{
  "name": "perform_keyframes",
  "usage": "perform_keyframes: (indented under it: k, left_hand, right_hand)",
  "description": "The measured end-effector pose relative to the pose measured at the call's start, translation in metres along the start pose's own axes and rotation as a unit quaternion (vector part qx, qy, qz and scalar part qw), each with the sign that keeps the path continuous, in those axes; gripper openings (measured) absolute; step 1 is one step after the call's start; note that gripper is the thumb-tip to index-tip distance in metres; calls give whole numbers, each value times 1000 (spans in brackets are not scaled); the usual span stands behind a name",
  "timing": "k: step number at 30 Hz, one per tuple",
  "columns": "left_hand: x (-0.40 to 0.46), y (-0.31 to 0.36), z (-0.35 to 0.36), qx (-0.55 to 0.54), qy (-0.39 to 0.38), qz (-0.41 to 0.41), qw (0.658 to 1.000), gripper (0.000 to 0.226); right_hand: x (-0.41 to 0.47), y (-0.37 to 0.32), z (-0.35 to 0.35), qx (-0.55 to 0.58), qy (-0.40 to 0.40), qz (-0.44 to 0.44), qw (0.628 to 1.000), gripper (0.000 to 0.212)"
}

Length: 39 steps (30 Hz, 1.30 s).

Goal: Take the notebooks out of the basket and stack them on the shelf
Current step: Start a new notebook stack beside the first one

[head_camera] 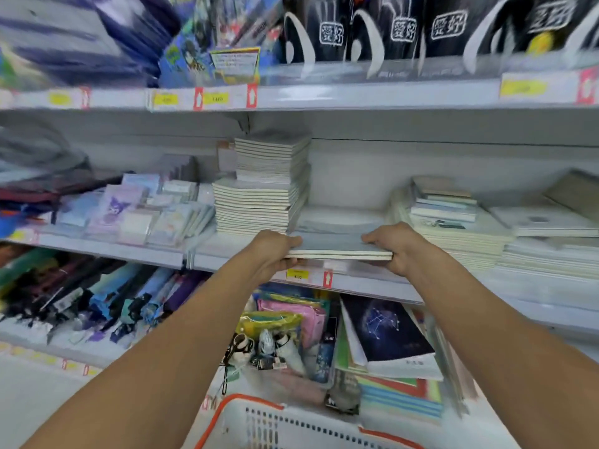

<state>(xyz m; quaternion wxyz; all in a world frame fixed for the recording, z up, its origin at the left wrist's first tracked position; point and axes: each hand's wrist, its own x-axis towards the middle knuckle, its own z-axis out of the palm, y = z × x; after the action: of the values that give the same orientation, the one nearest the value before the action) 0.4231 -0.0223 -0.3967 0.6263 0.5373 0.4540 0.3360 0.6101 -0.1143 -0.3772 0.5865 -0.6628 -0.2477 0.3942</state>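
White basket (291, 422) with orange rim at bottom edge, cut off by frame; contents not visible. Left hand (270, 251) and right hand (397, 246) each grip end of thin notebooks (340, 249), held flat at shelf (372, 285) front edge, beside tall stack (262, 192). Upper shelf goods blurred.

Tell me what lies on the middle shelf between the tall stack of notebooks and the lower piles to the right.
In the head view, that gap holds a low pile, with the held notebooks at its front, gripped by the left hand and right hand.
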Motion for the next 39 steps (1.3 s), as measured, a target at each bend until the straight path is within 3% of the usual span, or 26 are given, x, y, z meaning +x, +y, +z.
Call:
perform_keyframes:
  k: [4, 7, 9, 14, 16, 19, 24, 31, 36, 38, 39]
  left_hand:
    - [29, 0, 6, 39, -30, 39, 998, 36]
    - [42, -1, 4, 177, -104, 58, 977, 70]
    - [55, -4, 5, 273, -86, 74, 955, 70]
    - [89, -7, 14, 428, -10, 140, 893, 64]
    - [97, -10, 20, 478, 4, 148, 866, 62]
    - [103, -17, 30, 524, 36, 171, 833, 49]
    - [117, -18, 37, 529, 69, 163, 830, 47]
    - [128, -19, 50, 547, 86, 162, 817, 47]
    - [119, -13, 44, 568, 47, 164, 805, 48]
    - [104, -9, 41, 552, 38, 205, 808, 48]
    - [92, -10, 37, 518, 60, 255, 814, 46]
  right_hand:
    - [21, 7, 1, 19, -6, -11, 1000, 57]
    - [28, 19, -6, -45, -26, -31, 998, 86]
    - [37, 27, -9, -124, -22, -35, 991, 96]
    - [48, 23, 0, -356, 16, -98, 929, 47]
    - [55, 23, 4, -435, 37, -127, 891, 40]
    - [71, 28, 7, -471, 69, -135, 869, 39]
    - [86, 39, 10, -489, 121, -160, 849, 46]
    - [98, 37, 13, -503, 133, -166, 838, 36]
    - [87, 35, 17, -522, 117, -157, 830, 31]
    - [70, 33, 16, -509, 149, -215, 820, 27]
    - [57, 36, 15, -488, 189, -292, 801, 26]
